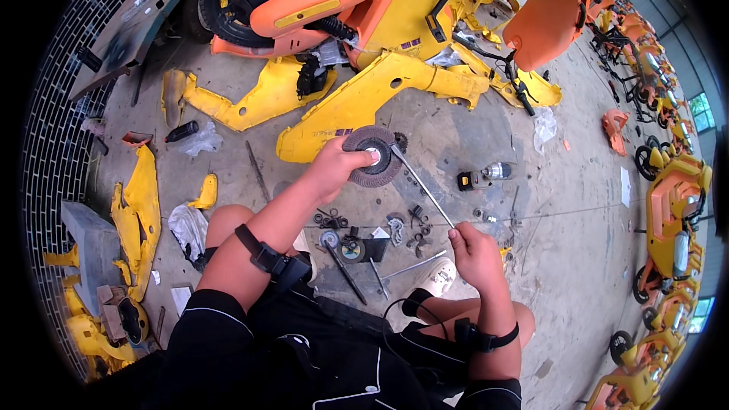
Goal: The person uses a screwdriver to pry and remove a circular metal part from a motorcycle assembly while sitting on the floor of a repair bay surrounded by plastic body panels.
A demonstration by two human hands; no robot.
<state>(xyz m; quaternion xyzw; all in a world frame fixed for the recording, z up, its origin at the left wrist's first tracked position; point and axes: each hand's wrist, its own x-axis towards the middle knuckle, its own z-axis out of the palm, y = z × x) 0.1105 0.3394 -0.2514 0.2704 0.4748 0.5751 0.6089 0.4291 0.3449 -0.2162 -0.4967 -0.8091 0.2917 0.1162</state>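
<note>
My left hand (338, 169) is closed on a round brown-grey flap disc (370, 137), thumb on its pale centre. A long thin metal rod (425, 188) runs up-left from my right hand (478, 256), which is wrapped round its lower end and hides any handle. The rod's far tip meets the disc's right side, near the centre; whether it presses on the disc, I cannot tell. A small dark toothed part (401, 140) shows just behind the disc's right edge. Both hands are held above the concrete floor, between my knees and the yellow panel.
A yellow and orange scooter (456, 0) lies ahead, with loose yellow panels (357, 99) before it. A cordless power tool (484, 175) stands to the right. Small metal parts (416, 231) and a long-handled tool (342, 262) lie near my shoes. More scooters (672, 212) line the right.
</note>
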